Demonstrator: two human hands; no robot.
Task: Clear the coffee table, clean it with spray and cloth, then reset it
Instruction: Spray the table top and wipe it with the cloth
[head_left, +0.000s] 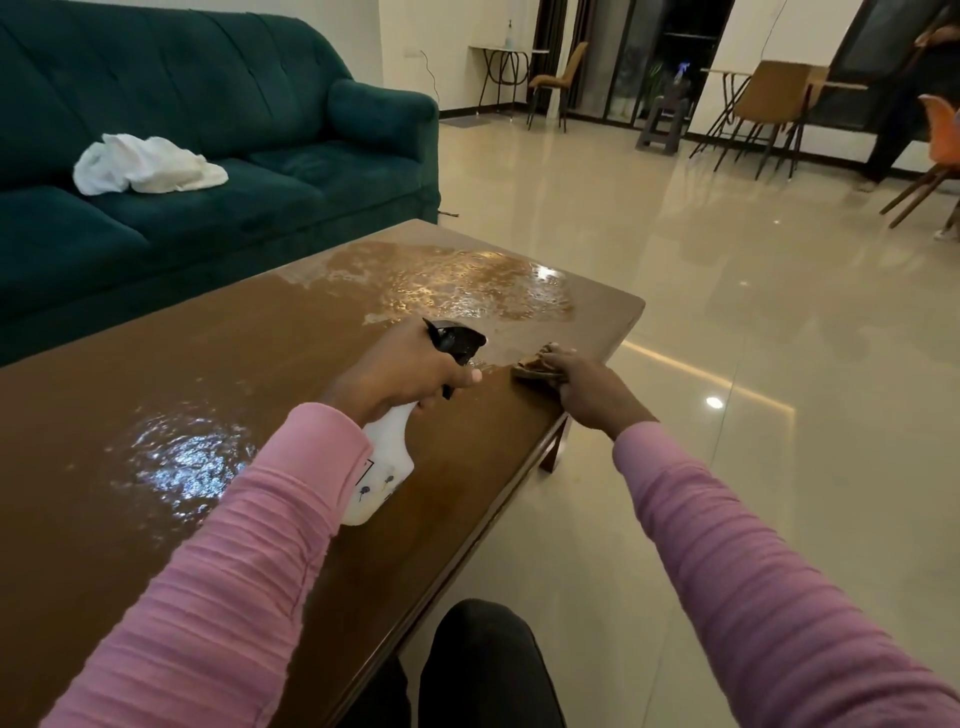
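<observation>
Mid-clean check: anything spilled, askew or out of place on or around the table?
No real spill: the wet patches on the table look like cleaning spray. The left hand holds the spray bottle; the right hand presses a cloth at the table's edge. The only stray item is a crumpled white cloth on the sofa.

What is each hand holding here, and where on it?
Left hand grips the spray bottle at its neck, under the black trigger head. Right hand presses on a brown cloth, fingers on top.

The brown coffee table (208, 374) glistens with wet patches; a white spray bottle (382, 467) (black trigger) tilts above it, and a brown cloth (532, 364) lies at its edge.
</observation>
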